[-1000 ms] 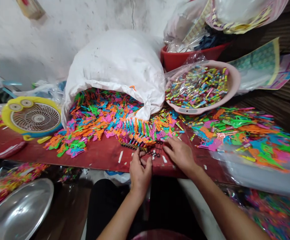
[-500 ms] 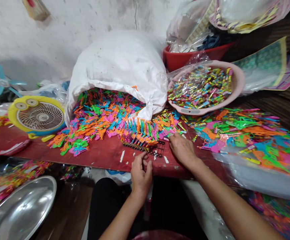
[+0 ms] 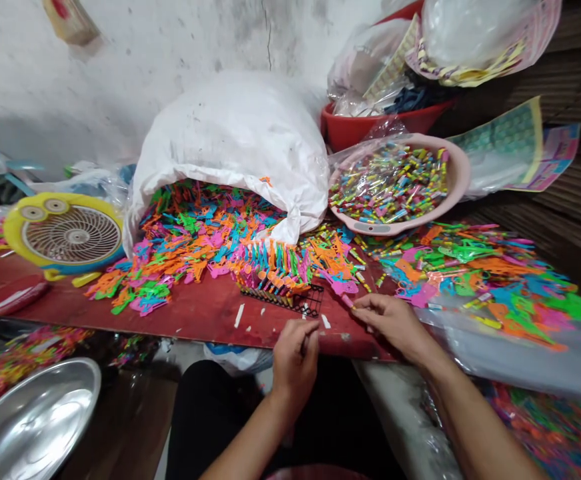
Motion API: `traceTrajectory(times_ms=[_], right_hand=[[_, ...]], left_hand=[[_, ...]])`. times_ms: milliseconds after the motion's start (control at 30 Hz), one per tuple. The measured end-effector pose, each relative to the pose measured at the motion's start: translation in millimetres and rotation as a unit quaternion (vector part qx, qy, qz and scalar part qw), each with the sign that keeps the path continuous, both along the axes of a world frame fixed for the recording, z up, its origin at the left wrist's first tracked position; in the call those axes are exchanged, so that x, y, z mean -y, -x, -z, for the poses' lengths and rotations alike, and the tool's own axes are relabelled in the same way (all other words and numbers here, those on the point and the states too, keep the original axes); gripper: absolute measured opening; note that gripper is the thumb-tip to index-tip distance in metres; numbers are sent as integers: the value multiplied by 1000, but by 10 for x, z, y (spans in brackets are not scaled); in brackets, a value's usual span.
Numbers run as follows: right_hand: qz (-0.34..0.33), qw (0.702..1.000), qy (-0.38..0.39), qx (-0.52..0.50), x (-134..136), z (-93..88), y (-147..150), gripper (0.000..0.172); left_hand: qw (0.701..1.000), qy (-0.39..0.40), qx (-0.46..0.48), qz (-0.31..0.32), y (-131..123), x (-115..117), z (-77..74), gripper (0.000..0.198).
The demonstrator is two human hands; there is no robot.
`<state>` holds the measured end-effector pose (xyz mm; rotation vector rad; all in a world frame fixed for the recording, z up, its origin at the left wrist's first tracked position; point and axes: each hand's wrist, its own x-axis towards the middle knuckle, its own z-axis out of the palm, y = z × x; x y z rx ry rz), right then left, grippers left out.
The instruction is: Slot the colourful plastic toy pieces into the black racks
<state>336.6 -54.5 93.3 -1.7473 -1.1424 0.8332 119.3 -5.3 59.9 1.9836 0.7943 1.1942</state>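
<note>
Where the red counter ends at lower centre frame, the right hand has its grip pinched on a small pink tube, just right of the black wire rack. The left hand is just below the rack, grip curled closed; can't tell if it holds anything. Behind, at centre, a white sack spills coloured plastic pieces.

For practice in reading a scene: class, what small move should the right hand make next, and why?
Probably slide the pink piece pinched in the right hand into the black rack: its right-end cells look empty, the rest hold coloured pieces.
</note>
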Motion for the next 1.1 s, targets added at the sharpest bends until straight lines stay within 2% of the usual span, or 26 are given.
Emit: traceTrajectory(times_ms=[67, 133, 233, 333, 433, 533, 667, 733, 833, 933, 1033, 1100], right_hand=[[4, 992, 17, -126, 25, -13, 67, 37], [-13, 978, 15, -208, 36, -38, 140, 42], [-53, 964, 5, -259, 25, -58, 231, 41], [-63, 967, -11, -248, -12, -22, 284, 38], [-49, 984, -46, -164, -48, 42, 309, 30], [-24, 997, -74, 6, -55, 87, 324, 20], [0, 971, -104, 217, -43, 114, 314, 18], [-10, 960, -104, 259, -44, 118, 289, 20], [-8, 958, -99, 270, -61, 104, 239, 24], [19, 972, -108, 208, -100, 73, 200, 27], [49, 992, -111, 45, -153, 67, 208, 35], [72, 990, -99, -63, -180, 82, 232, 42]], left_hand=[[999, 21, -4, 29, -103, 17, -80, 23], [998, 47, -12, 37, -211, 16, -164, 27], [997, 74, -16, 28, -363, 3, -249, 29], [996, 90, -13, -11, -480, -13, -251, 24], [995, 87, -5, -47, -550, -24, -203, 17], [996, 72, 10, -53, -575, -23, -162, 12], [998, 50, -15, -43, -535, -13, -129, 10], [998, 33, -44, -28, -484, -10, -107, 11], [999, 5, -54, 1, -396, -9, -80, 21], [995, -33, -90, 22, -354, -21, -88, 35], [984, -58, -163, 34, -403, -60, -133, 47], [978, -55, -197, 33, -477, -95, -175, 49]])
